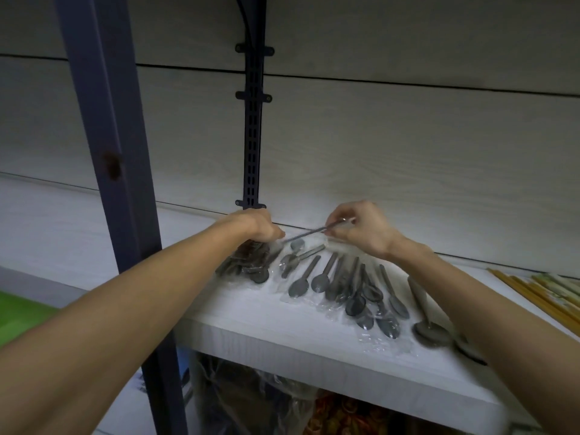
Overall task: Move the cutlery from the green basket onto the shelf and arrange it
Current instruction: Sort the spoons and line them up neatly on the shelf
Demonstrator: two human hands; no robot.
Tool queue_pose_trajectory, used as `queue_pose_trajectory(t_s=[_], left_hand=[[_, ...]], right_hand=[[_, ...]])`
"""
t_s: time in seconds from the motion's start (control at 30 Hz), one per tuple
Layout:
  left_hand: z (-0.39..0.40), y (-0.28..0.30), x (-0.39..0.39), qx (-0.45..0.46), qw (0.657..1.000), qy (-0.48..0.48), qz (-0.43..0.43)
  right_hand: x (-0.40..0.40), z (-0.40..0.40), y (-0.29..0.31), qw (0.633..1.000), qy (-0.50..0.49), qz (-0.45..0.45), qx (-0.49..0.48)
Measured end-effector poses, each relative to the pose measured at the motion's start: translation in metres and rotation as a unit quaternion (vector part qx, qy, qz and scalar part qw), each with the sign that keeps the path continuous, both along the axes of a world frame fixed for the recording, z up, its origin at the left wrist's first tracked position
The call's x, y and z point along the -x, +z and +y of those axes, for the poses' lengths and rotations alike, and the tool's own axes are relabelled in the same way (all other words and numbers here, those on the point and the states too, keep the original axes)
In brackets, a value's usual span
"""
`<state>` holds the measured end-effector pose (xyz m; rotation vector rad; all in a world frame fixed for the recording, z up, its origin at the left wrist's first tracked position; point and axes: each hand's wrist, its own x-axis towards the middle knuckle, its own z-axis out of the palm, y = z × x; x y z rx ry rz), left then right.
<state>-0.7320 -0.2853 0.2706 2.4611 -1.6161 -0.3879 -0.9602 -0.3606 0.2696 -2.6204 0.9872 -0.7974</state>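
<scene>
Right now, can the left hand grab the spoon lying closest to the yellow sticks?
Probably not easily. The left hand grips a bundle of spoons at the far end of the shelf, and the right forearm crosses over that last spoon.

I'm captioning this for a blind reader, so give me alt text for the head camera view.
Two bare hands reach over a white shelf: the right hand pinches one thin utensil handle, the left hand grips a bundle of wrapped cutlery. Plastic-wrapped grey spoons lie fanned out along the shelf.
</scene>
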Motion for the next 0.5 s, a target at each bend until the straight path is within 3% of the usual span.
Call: queue_pose_trajectory(t_s=[0.23, 0.5], left_hand=[[0.004, 0.0, 0.001, 0.036, 0.997, -0.044, -0.058], [0.003, -0.005, 0.019, 0.046, 0.993, -0.107, 0.008]], right_hand=[[0.051, 0.01, 0.0, 0.999, -0.034, -0.03, -0.013], [0.077, 0.033, -0.01, 0.993, -0.083, -0.07, -0.038]])
